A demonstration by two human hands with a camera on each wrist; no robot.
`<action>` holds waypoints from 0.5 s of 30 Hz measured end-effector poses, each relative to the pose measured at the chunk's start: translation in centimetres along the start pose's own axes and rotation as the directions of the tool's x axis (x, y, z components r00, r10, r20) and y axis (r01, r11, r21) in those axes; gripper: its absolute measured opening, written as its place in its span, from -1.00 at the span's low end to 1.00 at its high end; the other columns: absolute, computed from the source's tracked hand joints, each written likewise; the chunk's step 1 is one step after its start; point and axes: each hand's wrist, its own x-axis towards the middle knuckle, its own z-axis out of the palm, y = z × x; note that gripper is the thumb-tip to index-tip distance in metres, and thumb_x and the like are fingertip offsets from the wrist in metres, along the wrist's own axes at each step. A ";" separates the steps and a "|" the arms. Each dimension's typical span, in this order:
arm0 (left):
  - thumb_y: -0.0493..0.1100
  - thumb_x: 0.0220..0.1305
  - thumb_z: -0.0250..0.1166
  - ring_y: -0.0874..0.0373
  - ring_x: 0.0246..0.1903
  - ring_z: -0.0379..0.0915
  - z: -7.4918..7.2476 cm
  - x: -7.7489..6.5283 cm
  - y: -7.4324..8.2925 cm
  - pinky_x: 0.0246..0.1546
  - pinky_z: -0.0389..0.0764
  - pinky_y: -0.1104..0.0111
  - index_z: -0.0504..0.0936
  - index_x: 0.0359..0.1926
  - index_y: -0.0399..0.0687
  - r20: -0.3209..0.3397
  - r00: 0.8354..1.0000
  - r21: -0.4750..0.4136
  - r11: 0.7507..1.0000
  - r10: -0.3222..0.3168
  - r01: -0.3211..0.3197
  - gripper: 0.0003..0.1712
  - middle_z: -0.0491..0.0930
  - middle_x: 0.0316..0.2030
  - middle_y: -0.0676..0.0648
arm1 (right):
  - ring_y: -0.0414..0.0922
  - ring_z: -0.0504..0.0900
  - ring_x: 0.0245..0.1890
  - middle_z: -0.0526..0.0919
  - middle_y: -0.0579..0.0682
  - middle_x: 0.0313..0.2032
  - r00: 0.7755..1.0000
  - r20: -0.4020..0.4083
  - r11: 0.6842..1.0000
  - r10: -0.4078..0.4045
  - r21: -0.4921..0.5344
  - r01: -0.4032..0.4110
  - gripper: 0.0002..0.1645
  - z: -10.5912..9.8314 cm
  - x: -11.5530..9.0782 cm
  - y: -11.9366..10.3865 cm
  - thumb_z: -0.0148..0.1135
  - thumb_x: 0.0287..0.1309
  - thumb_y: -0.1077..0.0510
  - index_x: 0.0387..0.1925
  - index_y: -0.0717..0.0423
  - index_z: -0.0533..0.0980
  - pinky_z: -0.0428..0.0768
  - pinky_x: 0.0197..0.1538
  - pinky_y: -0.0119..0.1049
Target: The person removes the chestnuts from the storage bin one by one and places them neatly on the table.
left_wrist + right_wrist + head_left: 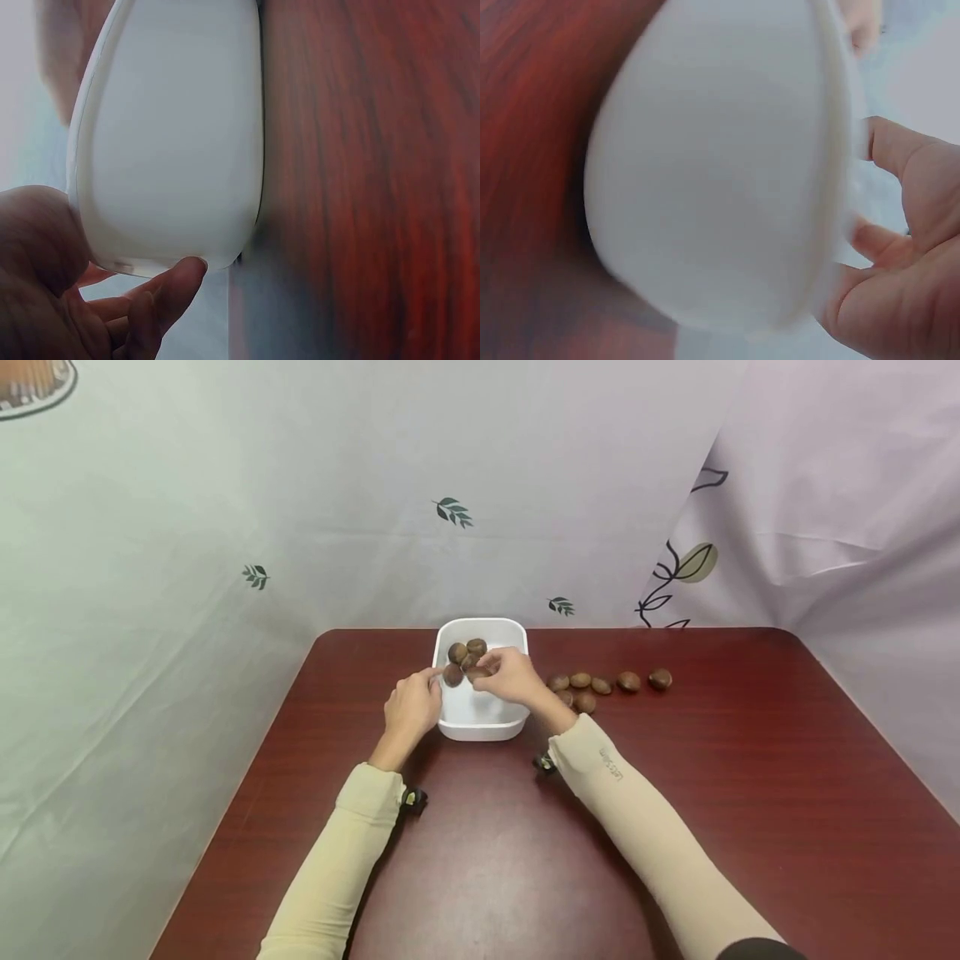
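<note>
A white rectangular plastic container (482, 732) stands at the far side of the table, with several brown chestnuts (457, 652) bunched in its back left part. My left hand (413, 703) holds the container's left side; one finger reaches over the rim, and in the left wrist view a fingertip (193, 268) lies against the outer wall (169, 142). Inside the container, my right hand (512, 677) pinches a chestnut (477, 674) beside the others. The right wrist view shows the right fingers (900, 146) beyond the rim, while the wall hides what they hold.
More chestnuts (628, 682) lie loose on the dark red wooden table (450, 860), right of the container and partly behind my right wrist. A pale leaf-print curtain (360, 527) hangs along the table's back edge and both sides.
</note>
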 end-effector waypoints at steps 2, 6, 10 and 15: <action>-0.01 0.30 -0.02 -0.13 -0.20 0.54 0.1 0.0 0.0 -0.36 0.46 0.01 0.55 0.08 0.24 -0.001 1.000 -0.002 1.000 0.002 -0.002 -0.62 0.59 -0.05 -0.08 | -0.14 0.57 -0.39 0.64 -0.01 -0.40 1.000 -0.005 1.000 0.015 0.007 -0.015 -0.66 -1.2 -0.7 0.3 0.40 -0.24 0.12 -0.28 0.08 0.62 0.51 -0.35 -0.35; -0.03 0.28 0.00 -0.13 -0.22 0.54 0.1 0.0 0.0 -0.37 0.46 0.01 0.55 0.08 0.25 -0.004 1.000 -0.009 1.000 0.004 -0.004 -0.62 0.60 -0.06 -0.08 | -0.11 0.59 -0.38 0.65 0.03 -0.41 0.999 -0.024 0.999 0.027 0.017 -0.027 -0.66 -3.5 -2.1 1.2 0.38 -0.23 0.12 -0.27 0.08 0.62 0.53 -0.35 -0.31; -0.03 0.29 -0.02 -0.14 -0.20 0.54 0.1 0.1 -0.1 -0.36 0.46 -0.01 0.54 0.09 0.25 0.005 1.000 -0.008 1.000 0.006 -0.006 -0.62 0.59 -0.05 -0.09 | -0.08 0.58 -0.32 0.65 0.05 -0.35 0.998 -0.050 1.000 0.027 -0.013 -0.028 -0.62 -5.9 -3.6 2.5 0.38 -0.19 0.09 -0.23 0.11 0.60 0.52 -0.25 -0.23; -0.02 0.30 -0.03 -0.14 -0.20 0.54 0.2 0.1 -0.2 -0.36 0.46 -0.01 0.54 0.09 0.25 0.001 1.000 -0.002 1.000 0.010 -0.010 -0.62 0.59 -0.05 -0.10 | -0.06 0.59 -0.27 0.64 0.07 -0.30 0.996 -0.064 0.996 0.064 -0.066 -0.068 -0.60 -8.1 -5.0 4.4 0.40 -0.16 0.06 -0.20 0.11 0.59 0.53 -0.20 -0.17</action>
